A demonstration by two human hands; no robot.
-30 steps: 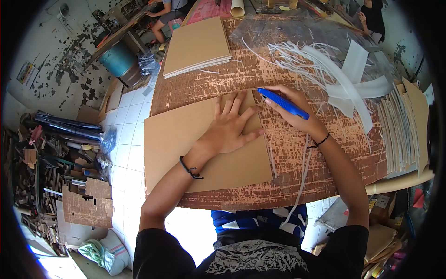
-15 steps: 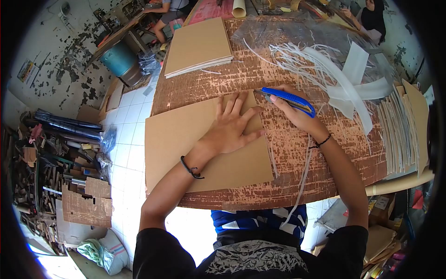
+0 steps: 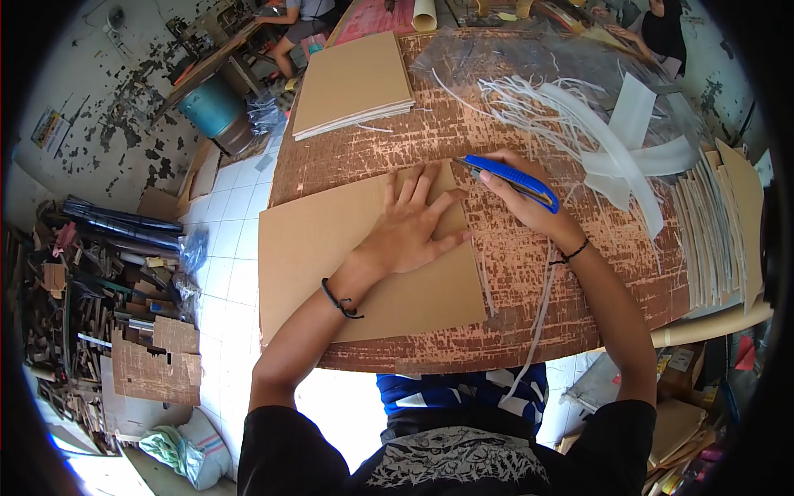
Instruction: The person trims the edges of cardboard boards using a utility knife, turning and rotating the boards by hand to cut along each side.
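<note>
Head view: blue cutter [image 3: 514,174], illegible wall poster [image 3: 51,133]

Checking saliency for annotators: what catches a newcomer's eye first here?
Likely the bright blue cutter in the right hand, near the far right corner of the brown sheet. Next, the left hand spread on that sheet, then the tangled white strips, far right on the table.

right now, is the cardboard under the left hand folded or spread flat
Spread flat: the cardboard lies on the table with no fold showing, and the left hand is splayed on top.
</note>
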